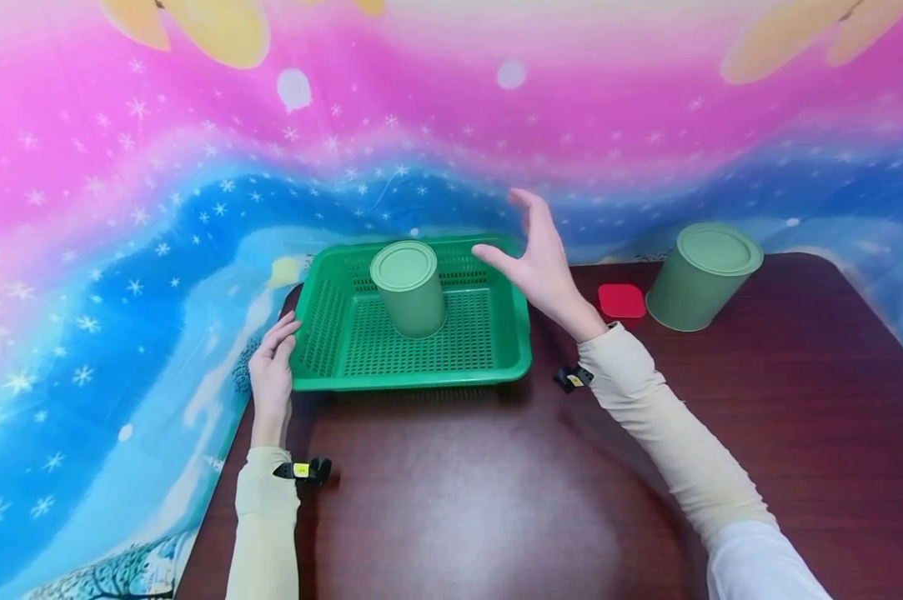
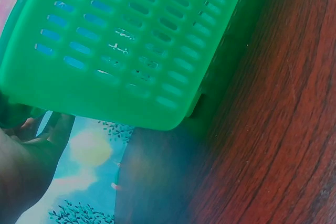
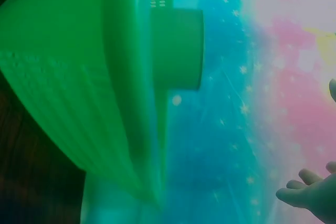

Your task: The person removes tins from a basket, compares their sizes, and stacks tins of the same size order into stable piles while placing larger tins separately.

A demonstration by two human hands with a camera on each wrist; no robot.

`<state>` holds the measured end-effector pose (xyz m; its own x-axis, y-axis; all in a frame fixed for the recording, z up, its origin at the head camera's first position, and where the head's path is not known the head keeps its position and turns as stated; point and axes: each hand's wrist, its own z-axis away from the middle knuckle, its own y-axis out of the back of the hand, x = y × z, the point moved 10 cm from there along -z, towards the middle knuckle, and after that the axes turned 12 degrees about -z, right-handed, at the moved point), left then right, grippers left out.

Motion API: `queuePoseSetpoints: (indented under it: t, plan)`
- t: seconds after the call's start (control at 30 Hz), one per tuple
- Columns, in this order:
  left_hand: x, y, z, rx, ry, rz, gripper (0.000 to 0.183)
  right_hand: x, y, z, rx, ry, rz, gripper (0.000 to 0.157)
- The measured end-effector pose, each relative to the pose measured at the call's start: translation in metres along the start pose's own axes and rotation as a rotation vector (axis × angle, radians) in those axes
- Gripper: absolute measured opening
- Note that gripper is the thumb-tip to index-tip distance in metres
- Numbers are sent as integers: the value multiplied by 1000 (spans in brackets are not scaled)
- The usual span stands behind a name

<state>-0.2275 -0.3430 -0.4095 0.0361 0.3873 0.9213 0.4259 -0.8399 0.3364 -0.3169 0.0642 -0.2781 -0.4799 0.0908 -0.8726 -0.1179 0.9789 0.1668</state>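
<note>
A green plastic basket with slotted walls stands on the table, with a pale green lidded canister upright inside. My left hand is at the basket's left side, fingers slightly bent against the outside of the rim. In the left wrist view, that hand is partly hidden behind the basket wall. Raised over the basket's right rim, my right hand has its thumb and fingers spread apart and holds nothing. The right wrist view catches its fingers away from the canister.
Right of the basket, a larger green lidded canister stands on the dark wood table. Beside it is a red square object, partly behind my right wrist. A patterned pink and blue cloth hangs behind and left of the table.
</note>
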Motion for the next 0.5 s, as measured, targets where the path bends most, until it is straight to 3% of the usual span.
queuePoseSetpoints:
  t: [0.23,0.5]
  plan:
    - [6,-1,0,-5,-1,1,34,7,-33,-4,-79,-23,24,91]
    - [32,-1,12,-14,3,-4,35,15,-68,-12,-178,-78,94,95]
